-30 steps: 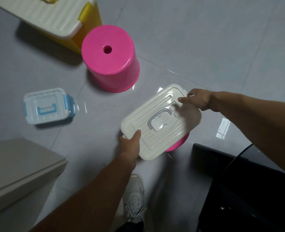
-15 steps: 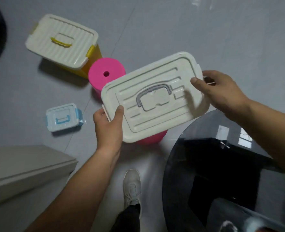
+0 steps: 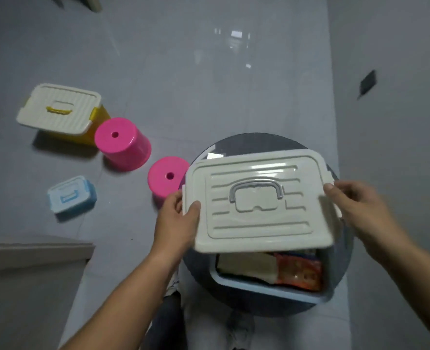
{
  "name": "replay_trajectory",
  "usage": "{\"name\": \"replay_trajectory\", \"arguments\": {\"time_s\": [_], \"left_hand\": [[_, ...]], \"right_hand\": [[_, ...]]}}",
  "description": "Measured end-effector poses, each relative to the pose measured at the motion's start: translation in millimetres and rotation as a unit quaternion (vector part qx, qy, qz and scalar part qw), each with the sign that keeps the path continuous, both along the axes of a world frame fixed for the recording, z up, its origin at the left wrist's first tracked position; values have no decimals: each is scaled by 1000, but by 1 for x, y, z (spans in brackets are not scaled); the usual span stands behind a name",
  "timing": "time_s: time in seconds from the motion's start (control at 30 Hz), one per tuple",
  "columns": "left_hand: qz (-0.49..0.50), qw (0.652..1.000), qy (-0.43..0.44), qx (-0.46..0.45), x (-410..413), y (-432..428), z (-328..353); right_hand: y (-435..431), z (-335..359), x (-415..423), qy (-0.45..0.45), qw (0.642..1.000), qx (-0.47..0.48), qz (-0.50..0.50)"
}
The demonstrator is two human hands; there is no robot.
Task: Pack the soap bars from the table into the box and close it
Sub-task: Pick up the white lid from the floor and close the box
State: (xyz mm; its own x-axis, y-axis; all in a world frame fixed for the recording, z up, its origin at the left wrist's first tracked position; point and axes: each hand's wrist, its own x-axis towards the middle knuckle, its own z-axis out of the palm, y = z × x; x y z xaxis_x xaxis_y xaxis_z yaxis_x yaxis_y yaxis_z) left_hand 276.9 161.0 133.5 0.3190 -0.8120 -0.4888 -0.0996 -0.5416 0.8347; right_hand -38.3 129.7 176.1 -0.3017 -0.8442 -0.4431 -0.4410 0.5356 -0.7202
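A cream lid (image 3: 256, 205) with a grey handle hovers over a blue box (image 3: 266, 289) that stands on a round dark glass table (image 3: 345, 263). My left hand (image 3: 177, 223) grips the lid's left edge and my right hand (image 3: 355, 205) holds its right edge. The lid covers the far part of the box. In the uncovered near part lie wrapped soap bars: a cream one (image 3: 246, 266) and an orange-red one (image 3: 298, 272). The rest of the box's inside is hidden.
On the grey tiled floor to the left stand two upturned pink stools (image 3: 121, 145) (image 3: 166, 178), a yellow box with a cream lid (image 3: 60, 111) and a small blue box (image 3: 71, 194). A beige cabinet top (image 3: 32, 248) fills the lower left.
Both hands lifted the cream lid from the pink stool near the floor and carried it right, over the box on the glass table. The camera view swung up with it.
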Motion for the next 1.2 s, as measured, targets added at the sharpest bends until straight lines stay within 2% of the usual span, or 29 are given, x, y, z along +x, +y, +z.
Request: {"name": "replay_trajectory", "arguments": {"time_s": [0.17,0.27,0.63,0.73,0.87,0.97,1.1,1.2], "left_hand": [[-77,994,-65,41,-40,46,-13],[-108,989,-84,63,-52,59,-24],[-139,980,-123,76,-61,48,-51],[-116,983,-103,97,-59,53,-58],[-82,985,-63,137,-54,52,-63],[-94,982,-38,161,-51,43,-64],[-102,971,47,213,-42,35,-70],[-99,964,87,230,-40,36,-71]], "right_hand": [[89,-39,-39,8,997,67,-44],[116,-61,-43,19,995,70,-73],[125,-91,-34,15,991,67,-117],[127,-97,-35,-4,991,72,-116],[124,-109,-39,-90,976,111,-165],[120,-117,-43,-129,966,134,-178],[118,-127,-48,-208,946,155,-195],[116,-128,-51,-209,947,153,-189]]}}
